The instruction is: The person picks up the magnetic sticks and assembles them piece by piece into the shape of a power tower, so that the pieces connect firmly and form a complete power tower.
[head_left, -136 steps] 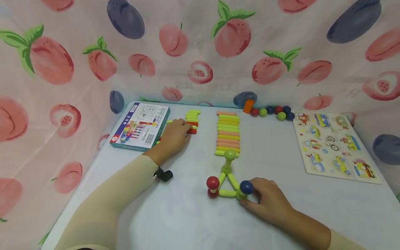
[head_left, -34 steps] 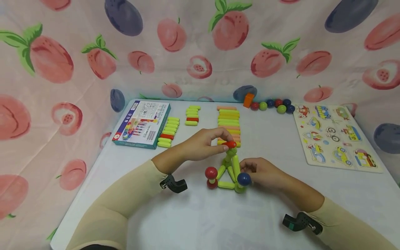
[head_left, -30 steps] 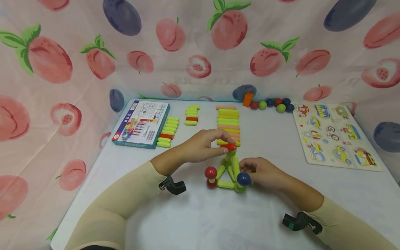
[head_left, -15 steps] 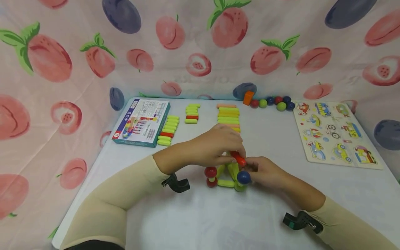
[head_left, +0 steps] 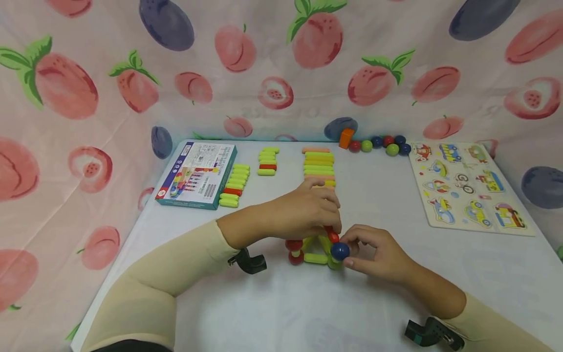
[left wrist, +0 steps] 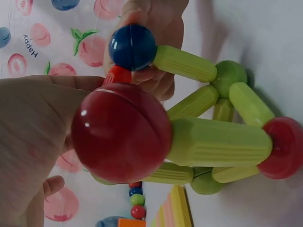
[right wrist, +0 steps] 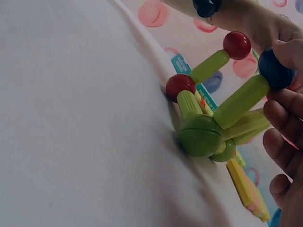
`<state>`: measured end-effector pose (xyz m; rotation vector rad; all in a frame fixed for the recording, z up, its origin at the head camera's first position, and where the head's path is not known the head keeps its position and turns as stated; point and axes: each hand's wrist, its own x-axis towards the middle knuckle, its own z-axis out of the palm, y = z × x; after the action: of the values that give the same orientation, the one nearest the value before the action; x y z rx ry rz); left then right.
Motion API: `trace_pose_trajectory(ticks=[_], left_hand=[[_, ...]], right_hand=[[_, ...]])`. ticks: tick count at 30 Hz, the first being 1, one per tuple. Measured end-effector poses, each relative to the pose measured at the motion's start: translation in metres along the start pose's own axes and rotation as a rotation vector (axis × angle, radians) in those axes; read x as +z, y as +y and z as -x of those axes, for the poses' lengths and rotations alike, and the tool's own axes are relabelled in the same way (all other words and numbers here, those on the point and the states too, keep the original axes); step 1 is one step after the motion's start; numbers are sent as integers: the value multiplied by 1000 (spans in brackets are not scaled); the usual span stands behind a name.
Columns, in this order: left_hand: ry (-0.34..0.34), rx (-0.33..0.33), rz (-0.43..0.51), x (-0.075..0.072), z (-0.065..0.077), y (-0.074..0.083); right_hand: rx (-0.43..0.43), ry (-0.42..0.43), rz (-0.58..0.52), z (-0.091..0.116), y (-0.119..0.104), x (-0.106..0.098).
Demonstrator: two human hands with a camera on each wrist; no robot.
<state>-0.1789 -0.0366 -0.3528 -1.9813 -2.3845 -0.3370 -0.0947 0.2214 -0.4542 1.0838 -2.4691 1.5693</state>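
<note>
My left hand [head_left: 303,210] pinches a short red rod [head_left: 333,236], tilted so that its near end meets the blue ball [head_left: 340,251]. With thumb and fingers, my right hand [head_left: 382,252] grips that blue ball from the right. The ball tops an upright green rod [right wrist: 241,101] on a green ball [right wrist: 201,136], one corner of a triangular magnetic ball-and-rod frame. A second corner has a red base ball [right wrist: 181,88], a green rod and a red top ball [left wrist: 122,133]. In the head view, my left hand hides the third corner.
Behind the hands lies a column of long yellow, green and pink rods [head_left: 318,164]. Short green and red rods [head_left: 234,186] lie beside a box [head_left: 198,173] at left. Coloured balls [head_left: 377,142], an orange block [head_left: 346,138] and a picture puzzle board [head_left: 472,186] are farther right.
My left hand has brought the red rod from the short-rod rows to the frame's top, then down and right to the blue ball. My right hand has shifted its fingers onto that ball.
</note>
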Motion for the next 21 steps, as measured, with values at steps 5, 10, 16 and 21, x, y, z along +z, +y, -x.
trace_pose_trajectory(ticks=[5,10,16,21], left_hand=[[-8,4,38,3,2,-3],[-12,15,106,8,1,-8],[-6,-18,146,12,3,-14],[7,-55,210,15,9,-22]], right_hand=[[13,21,-6,-1,-1,4],[17,26,0,-1,-3,4],[14,48,-3,-2,-5,6],[18,54,-17,-3,-5,6]])
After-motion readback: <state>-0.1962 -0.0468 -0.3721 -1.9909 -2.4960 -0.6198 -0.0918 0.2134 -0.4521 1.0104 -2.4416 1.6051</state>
